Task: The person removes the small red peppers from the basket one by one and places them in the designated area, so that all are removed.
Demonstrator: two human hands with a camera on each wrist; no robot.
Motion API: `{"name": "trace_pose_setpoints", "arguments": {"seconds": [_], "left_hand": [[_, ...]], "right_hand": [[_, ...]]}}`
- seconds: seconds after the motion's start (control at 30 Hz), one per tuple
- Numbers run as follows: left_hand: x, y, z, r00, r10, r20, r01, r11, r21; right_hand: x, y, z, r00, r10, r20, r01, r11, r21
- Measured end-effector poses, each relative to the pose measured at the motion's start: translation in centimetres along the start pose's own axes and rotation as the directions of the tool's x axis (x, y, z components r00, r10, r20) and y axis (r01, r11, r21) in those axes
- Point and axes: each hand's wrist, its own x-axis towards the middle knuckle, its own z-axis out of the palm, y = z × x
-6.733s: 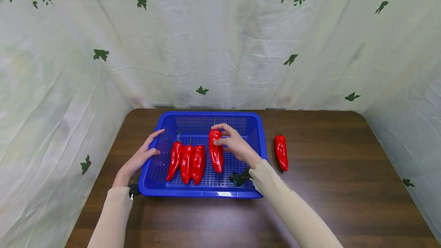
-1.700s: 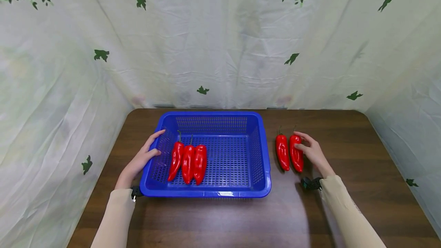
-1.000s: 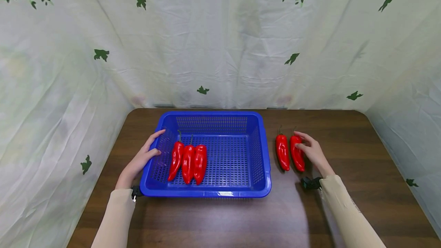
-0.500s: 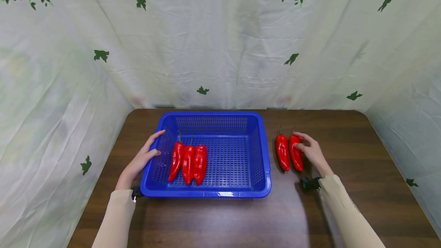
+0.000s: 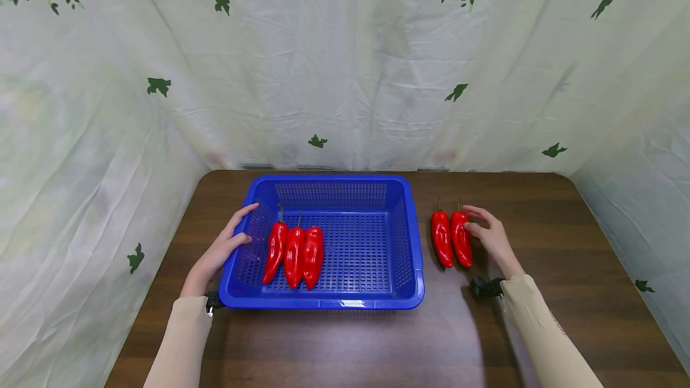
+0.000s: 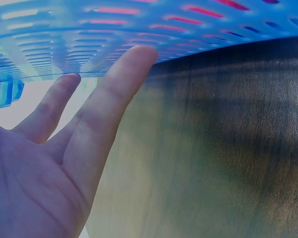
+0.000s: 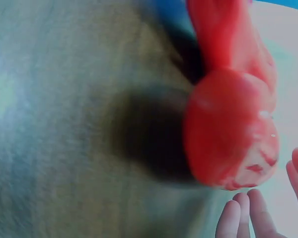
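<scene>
Five fingers of detail show in the head view: my left hand point(image 5: 218, 250) lies at the left rim of a blue plastic basket point(image 5: 345, 303), thumb and a finger reaching over it. In the left wrist view its fingers point(image 6: 111, 99) are straight against the perforated wall. My right hand point(image 5: 493, 238) is beside a red pepper point(image 5: 460, 239) on the table, fingers loosely bent around air at its right side. The right wrist view shows this hand's fingertips point(image 7: 238, 213) just apart from a red pepper point(image 7: 228, 129). Left of that pepper lies another red pepper point(image 5: 441, 238), roughly parallel.
Three red peppers point(image 5: 294, 256) lie side by side in the basket's left half; its right half shows bare mesh. Brown wooden table point(image 5: 539, 226) extends to the right and front. A pale leaf-printed curtain point(image 5: 345, 76) hangs behind and at both sides.
Earlier my right hand held a pepper over the basket. That pepper now lies on the table, nudged left closer to its neighbour, and my fingers have let it go. The left hand stays put.
</scene>
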Motion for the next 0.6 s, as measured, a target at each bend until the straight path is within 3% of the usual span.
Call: {"name": "trace_pose_setpoints", "arguments": {"seconds": [0.27, 0.6], "left_hand": [[0.0, 0.0, 0.0, 1.0, -0.009, -0.007, 0.009, 1.0, 0.009], [0.0, 0.0, 0.0, 1.0, -0.009, 0.004, 0.009, 1.0, -0.008]], "right_hand": [[-0.1, -1.7, -0.4, 0.997, -0.052, -0.058, 0.05, 0.998, -0.043], [-0.7, -5.1, 0.5, 0.996, -0.085, -0.013, 0.086, 0.991, 0.104]]}}
